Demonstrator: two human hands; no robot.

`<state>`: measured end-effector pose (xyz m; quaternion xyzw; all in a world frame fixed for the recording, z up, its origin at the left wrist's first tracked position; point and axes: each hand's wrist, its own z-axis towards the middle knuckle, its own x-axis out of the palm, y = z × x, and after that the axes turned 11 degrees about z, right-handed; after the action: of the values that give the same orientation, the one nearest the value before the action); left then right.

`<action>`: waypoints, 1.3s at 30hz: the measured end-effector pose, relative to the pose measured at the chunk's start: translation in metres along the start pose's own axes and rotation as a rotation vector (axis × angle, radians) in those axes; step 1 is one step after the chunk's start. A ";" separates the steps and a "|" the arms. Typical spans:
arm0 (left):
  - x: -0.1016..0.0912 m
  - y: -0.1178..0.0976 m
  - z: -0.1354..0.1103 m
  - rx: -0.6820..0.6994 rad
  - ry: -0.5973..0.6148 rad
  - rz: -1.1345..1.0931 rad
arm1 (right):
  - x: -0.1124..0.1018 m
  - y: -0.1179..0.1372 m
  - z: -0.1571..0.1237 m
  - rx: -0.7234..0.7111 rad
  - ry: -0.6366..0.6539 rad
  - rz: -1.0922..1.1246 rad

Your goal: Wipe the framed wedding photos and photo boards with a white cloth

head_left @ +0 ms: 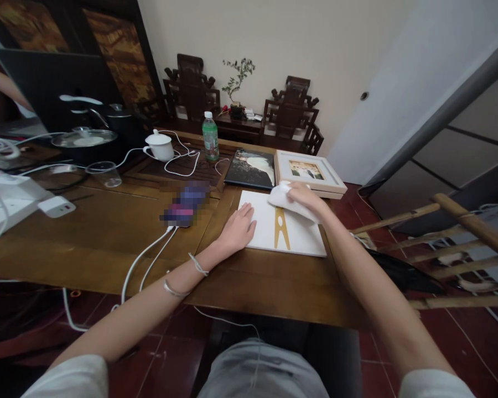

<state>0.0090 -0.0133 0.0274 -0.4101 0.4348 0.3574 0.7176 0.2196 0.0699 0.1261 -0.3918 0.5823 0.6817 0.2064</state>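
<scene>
1. Centre frame: white panel (299,235), gold clothespin motif, on wooden table (108,232).
2. Left hand (237,228) — open, flat — pins its left edge.
3. Right hand (305,196) clutches white cloth (284,200) on its top edge; light strokes seem wise.

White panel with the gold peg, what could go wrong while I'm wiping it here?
The white panel lies close to the framed photo; a wide stroke of the cloth in your right hand might knock it. Only your flat left hand steadies the panel, so it could slide on the table.
</scene>
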 end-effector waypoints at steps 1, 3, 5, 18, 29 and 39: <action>0.000 0.000 0.000 0.000 -0.001 0.005 | -0.008 -0.010 -0.006 0.017 -0.017 0.010; 0.000 0.000 0.000 -0.002 -0.004 0.015 | -0.020 -0.030 -0.019 0.046 -0.048 0.026; 0.000 0.000 0.000 0.000 -0.004 0.021 | -0.026 -0.047 -0.036 0.055 -0.068 0.060; 0.005 0.000 -0.001 -0.026 -0.044 -0.032 | -0.016 -0.033 -0.166 -0.075 0.186 0.134; 0.001 0.001 0.000 0.002 -0.030 0.001 | -0.013 -0.070 -0.066 -0.060 -0.084 0.166; 0.003 0.000 -0.001 -0.159 -0.055 -0.017 | 0.014 -0.058 -0.108 -0.238 -0.078 0.011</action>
<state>0.0098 -0.0140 0.0242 -0.4595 0.3814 0.3960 0.6976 0.2860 -0.0214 0.0770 -0.3837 0.4908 0.7619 0.1773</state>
